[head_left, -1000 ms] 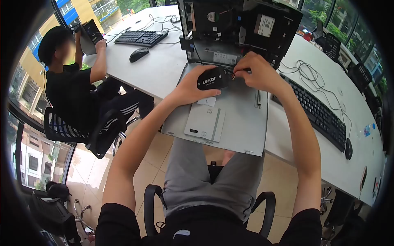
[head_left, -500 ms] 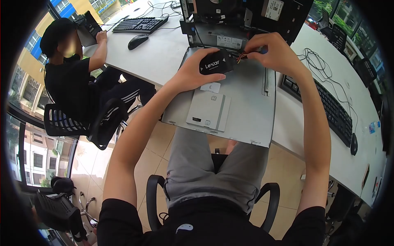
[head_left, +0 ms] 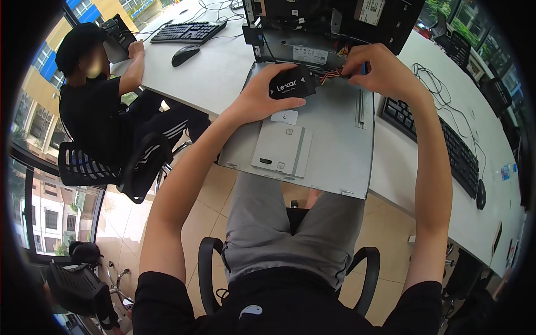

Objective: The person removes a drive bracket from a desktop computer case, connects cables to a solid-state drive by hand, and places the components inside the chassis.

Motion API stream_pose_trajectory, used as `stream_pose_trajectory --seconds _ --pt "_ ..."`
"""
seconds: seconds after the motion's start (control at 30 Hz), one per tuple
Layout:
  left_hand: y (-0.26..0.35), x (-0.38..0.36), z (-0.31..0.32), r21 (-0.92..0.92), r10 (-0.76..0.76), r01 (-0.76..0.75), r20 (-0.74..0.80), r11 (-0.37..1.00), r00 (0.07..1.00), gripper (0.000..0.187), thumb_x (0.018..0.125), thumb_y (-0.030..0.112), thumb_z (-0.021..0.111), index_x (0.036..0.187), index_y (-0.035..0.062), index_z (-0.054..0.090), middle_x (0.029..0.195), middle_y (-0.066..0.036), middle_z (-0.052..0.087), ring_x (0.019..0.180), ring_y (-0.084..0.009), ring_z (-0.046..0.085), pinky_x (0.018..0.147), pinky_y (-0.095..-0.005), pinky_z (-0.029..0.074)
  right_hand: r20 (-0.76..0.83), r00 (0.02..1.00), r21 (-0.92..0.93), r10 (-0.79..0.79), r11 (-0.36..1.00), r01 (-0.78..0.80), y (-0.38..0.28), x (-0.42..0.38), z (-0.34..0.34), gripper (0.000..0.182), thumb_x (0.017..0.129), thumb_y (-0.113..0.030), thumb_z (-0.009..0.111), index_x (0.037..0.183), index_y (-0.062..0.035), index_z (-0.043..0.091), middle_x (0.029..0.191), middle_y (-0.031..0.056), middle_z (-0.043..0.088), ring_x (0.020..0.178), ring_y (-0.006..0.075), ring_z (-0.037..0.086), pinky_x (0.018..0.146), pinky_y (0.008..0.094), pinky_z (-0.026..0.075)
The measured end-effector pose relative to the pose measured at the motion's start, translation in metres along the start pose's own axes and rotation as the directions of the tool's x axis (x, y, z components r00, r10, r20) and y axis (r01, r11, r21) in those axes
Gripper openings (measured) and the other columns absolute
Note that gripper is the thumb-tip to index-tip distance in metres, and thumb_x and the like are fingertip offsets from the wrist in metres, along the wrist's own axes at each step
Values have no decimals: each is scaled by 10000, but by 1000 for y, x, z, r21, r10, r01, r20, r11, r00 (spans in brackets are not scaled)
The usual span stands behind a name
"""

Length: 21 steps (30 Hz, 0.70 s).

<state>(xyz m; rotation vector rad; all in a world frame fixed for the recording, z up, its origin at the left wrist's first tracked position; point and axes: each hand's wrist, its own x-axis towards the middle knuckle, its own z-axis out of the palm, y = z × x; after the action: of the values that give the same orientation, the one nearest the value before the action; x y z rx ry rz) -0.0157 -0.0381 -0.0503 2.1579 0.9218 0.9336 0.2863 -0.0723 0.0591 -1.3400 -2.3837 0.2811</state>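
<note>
My left hand (head_left: 258, 96) is closed around a black Lexar solid-state drive (head_left: 289, 82), thumb along its lower edge. Coloured wires (head_left: 330, 75), orange, yellow and black, run from the drive's right end toward my right hand (head_left: 385, 71). The fingers of that hand are bent together on the cable, and something blue shows by them; the exact grip is partly hidden. Below both hands lies a grey metal side panel (head_left: 338, 145) with a paper label (head_left: 285, 116) and a raised light plate (head_left: 277, 146). Behind stands the open black computer case (head_left: 312, 34).
A keyboard (head_left: 458, 153) and mouse (head_left: 481, 195) lie to the right, beside loose cables (head_left: 432, 89). Another keyboard (head_left: 187, 32) and mouse (head_left: 185, 54) are at the left. A seated person (head_left: 89, 95) in black works at the left desk edge.
My right hand has shifted a little to the right, away from the drive, and more of the coloured wires shows between. My left hand keeps hold of the drive.
</note>
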Motion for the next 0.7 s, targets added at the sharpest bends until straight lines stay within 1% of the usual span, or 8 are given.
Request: stream_pose_trajectory --seconds 0.13,0.23,0.3,0.4,0.5,0.6,0.7 --pt "0 1 0 -32 -27 27 2 999 1000 866 830 373 964 1524 40 566 1411 -152 619 1295 -265 643 1126 -382 519 -71 997 11 -27 1000 28 -1 -1 0 168 843 -26 790 1001 1 839 967 114 758 882 250 725 818 361 578" --pt "5 0 -1 4 -13 13 -5 1000 1000 815 870 272 941 1531 15 540 1374 -135 667 1255 -204 655 1120 -348 506 -102 995 22 -23 999 25 1 1 3 168 861 -51 795 1017 -7 837 979 111 757 883 248 721 819 364 576" --pt "4 0 0 -1 -14 14 -7 1000 1000 819 871 271 940 1534 13 535 1380 -138 664 1254 -205 655 1117 -348 507 -99 995 37 7 999 -3 0 2 4 172 881 -82 792 1032 -13 835 999 108 762 886 249 718 829 368 574" --pt "2 0 0 1 -10 10 -12 1000 1000 826 871 269 941 1538 11 528 1385 -141 658 1258 -206 653 1118 -350 507 -165 980 15 -110 993 114 -3 0 8 211 913 -144 788 1074 -15 828 1036 109 771 927 255 724 856 374 579" --pt "0 0 0 -8 7 -7 -11 1000 1000 833 867 269 945 1539 9 526 1389 -143 654 1268 -208 649 1122 -351 507 -181 979 37 -93 994 101 -8 4 17 278 928 -200 792 1134 -13 815 1133 119 774 1046 277 719 931 387 575" --pt "-3 0 0 -18 15 -15 -6 1000 1000 836 864 271 949 1538 11 528 1388 -141 653 1277 -208 646 1126 -353 508 -173 963 -83 -209 977 197 2 9 40 330 927 -214 804 1195 -20 803 1225 132 761 1184 304 690 1011 406 557" --pt "-3 0 0 -6 15 -15 -4 1000 1000 836 862 277 951 1535 14 532 1387 -136 653 1278 -209 648 1126 -355 509 -137 975 -146 -174 977 154 0 4 57 349 927 -222 806 1223 -36 801 1283 139 747 1247 325 663 1073 421 527"
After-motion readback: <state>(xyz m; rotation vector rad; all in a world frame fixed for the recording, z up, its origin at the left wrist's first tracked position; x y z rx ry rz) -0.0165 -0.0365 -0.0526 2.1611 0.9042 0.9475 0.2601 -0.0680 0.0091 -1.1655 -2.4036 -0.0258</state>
